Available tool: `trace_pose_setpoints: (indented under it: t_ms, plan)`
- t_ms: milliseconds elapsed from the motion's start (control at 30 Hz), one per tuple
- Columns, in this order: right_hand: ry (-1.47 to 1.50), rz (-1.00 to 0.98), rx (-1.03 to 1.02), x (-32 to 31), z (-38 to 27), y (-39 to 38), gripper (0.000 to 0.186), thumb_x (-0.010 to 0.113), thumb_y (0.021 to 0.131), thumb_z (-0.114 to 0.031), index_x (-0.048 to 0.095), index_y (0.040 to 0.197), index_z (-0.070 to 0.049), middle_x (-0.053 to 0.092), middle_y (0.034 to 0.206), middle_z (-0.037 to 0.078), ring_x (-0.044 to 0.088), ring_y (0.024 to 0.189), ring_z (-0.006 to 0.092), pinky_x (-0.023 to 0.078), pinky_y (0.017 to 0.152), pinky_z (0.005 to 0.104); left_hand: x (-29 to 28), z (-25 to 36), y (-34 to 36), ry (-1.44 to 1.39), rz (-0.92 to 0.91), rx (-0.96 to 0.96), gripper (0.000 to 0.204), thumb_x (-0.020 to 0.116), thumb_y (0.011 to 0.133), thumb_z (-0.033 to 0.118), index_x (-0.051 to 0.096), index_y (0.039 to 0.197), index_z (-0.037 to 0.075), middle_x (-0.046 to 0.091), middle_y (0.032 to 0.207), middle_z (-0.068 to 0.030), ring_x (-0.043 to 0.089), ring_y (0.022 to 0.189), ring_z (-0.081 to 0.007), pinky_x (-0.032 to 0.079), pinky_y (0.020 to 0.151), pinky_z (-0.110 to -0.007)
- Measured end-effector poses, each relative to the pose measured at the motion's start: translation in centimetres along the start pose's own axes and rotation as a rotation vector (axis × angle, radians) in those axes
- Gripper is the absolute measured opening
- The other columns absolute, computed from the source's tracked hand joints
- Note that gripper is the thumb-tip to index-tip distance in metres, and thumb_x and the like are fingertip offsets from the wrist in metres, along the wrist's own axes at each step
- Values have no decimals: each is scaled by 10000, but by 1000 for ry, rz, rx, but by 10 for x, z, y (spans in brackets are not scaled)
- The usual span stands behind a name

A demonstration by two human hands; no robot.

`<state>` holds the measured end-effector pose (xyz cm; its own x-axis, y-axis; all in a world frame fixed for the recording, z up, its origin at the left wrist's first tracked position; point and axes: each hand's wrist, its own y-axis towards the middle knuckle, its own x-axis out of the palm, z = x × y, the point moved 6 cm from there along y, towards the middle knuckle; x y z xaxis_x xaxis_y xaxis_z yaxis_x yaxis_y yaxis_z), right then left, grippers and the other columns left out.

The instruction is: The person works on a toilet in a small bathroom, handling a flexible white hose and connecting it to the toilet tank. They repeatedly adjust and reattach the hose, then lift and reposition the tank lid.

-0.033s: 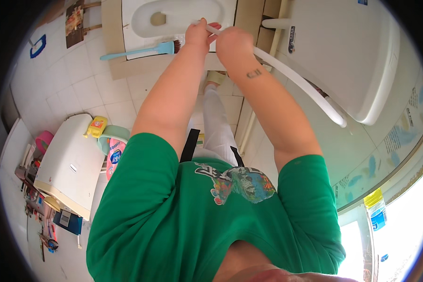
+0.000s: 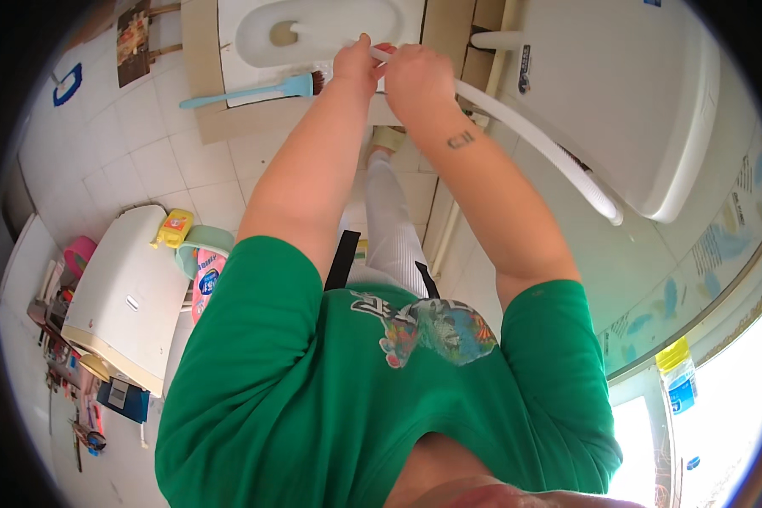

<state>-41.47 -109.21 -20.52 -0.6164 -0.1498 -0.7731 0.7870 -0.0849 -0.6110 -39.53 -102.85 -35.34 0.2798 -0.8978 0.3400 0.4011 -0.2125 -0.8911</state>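
A white flexible hose (image 2: 550, 140) runs from the right up to my hands. My left hand (image 2: 357, 66) holds its narrow end over the squat toilet (image 2: 254, 38), and just to the right my right hand (image 2: 419, 80) is closed around it, hiding part of it. A pale streak, perhaps water, shows in the bowl by the drain. A light blue brush (image 2: 254, 93) with dark bristles lies along the toilet's near edge, left of my hands. Below my hands a light-coloured slipper (image 2: 388, 137) shows on one foot.
A large white appliance or tank (image 2: 614, 102) fills the upper right. At the left stands a white cabinet-like unit (image 2: 118, 296) with a green basin (image 2: 207, 237), a yellow bottle (image 2: 175, 227) and a pink basin (image 2: 79, 254). Small items hang along the left wall. A bright window (image 2: 728, 406) is at lower right.
My right hand and forearm have shifted very slightly. The pale streak now shows in the bowl beside the drain, where it was not visible before.
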Motion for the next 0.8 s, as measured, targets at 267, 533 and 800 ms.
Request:
trace_pose_setpoints:
  t_ms: [267, 533, 800]
  plan:
    - [608, 695, -103, -28, 9, -108, 371, 655, 774, -104, 586, 1135, -56, 608, 1057, 108, 575, 1023, 278, 440, 940, 461, 9, -48, -20, -103, -90, -289, 357, 430, 984, 219, 402, 1183, -76, 559, 1082, -191, 601, 956, -303, 544, 786, -409]
    - [898, 581, 245, 28, 72, -172, 262, 647, 790, -109, 608, 1033, -18, 623, 1053, 147, 603, 949, 326, 506, 805, 380, 36, -46, -67, 669, -82, 49, 649, 531, 879, 105, 205, 1434, 19, 507, 1225, -224, 569, 1077, -323, 510, 908, -401]
    - [1019, 557, 371, 29, 99, -201, 248, 630, 815, -145, 614, 1033, -28, 627, 1045, 140, 597, 957, 332, 496, 815, 392, 67, -51, -104, 1297, -106, 423, 800, 649, 769, 127, 241, 1455, 76, 340, 1376, -216, 450, 1224, -302, 435, 967, -362]
